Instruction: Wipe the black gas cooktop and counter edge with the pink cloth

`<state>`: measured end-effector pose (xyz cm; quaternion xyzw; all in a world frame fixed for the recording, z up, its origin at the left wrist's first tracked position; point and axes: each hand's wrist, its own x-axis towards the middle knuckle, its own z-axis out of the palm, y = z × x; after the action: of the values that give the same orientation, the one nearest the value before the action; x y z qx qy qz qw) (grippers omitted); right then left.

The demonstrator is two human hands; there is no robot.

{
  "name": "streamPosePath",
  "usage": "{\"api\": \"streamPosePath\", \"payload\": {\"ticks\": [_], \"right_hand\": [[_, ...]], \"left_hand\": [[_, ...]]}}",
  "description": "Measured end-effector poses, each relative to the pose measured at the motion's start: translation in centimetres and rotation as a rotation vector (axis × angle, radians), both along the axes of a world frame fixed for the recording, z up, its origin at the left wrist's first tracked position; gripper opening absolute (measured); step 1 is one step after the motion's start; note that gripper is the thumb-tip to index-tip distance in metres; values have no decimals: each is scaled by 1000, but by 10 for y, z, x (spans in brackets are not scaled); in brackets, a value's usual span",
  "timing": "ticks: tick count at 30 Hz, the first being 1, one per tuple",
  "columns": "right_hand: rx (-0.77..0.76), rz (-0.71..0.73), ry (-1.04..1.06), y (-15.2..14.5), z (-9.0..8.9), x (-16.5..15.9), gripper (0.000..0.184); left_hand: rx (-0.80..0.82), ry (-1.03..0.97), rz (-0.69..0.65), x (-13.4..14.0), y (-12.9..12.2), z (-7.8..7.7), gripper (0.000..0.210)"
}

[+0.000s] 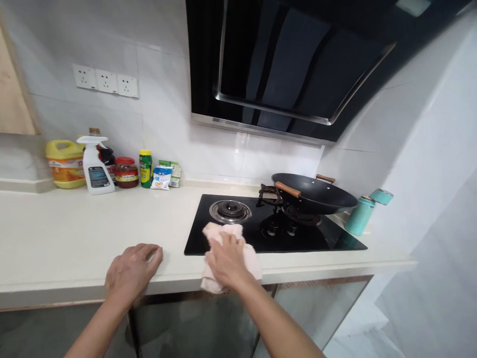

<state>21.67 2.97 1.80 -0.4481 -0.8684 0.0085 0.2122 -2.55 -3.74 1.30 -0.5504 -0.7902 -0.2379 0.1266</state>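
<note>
My right hand [226, 261] presses a pale pink cloth [253, 261] onto the front edge of the black glass cooktop [238, 243], fingers gripping its folds. Part of the cloth hangs over the counter's front edge. Just behind it sits the left burner [230, 211], with no pan on it. My left hand [132, 271] rests on the white counter [74, 233] near its front edge, left of the cooktop. Its fingers bend loosely with a gap by the thumb, and it holds nothing.
A black wok [316, 196] with wooden handles stands on the right burner. Beside it is a turquoise bottle [360, 216]. A white spray bottle [97, 166], a yellow jug [67, 166] and a red-lidded jar [126, 173] line the wall. The range hood [283, 64] overhangs the cooktop.
</note>
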Motion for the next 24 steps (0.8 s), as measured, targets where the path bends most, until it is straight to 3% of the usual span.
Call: {"api": "streamPosePath", "payload": {"ticks": [5, 8, 10, 14, 16, 19, 21, 24], "right_hand": [[-23, 298, 19, -8, 3, -49, 44], [-51, 377, 16, -2, 4, -39, 42], [-68, 341, 18, 6, 3, -20, 41], [-69, 195, 58, 24, -3, 26, 45], [-113, 243, 129, 33, -7, 49, 54], [-214, 328, 399, 48, -14, 92, 64], [-143, 178, 556, 59, -17, 129, 52], [73, -222, 527, 70, -22, 194, 44]], "left_hand": [[-25, -70, -71, -16, 3, -3, 45], [60, -205, -141, -25, 6, -1, 51], [165, -211, -214, -19, 11, 3, 52], [252, -98, -462, 36, 29, 8, 46], [256, -53, -564, 78, 40, 10, 43], [180, 32, -699, 135, 54, 12, 43], [83, 57, -741, 163, 62, 13, 49], [-107, 60, -728, 189, 72, 13, 62]]}}
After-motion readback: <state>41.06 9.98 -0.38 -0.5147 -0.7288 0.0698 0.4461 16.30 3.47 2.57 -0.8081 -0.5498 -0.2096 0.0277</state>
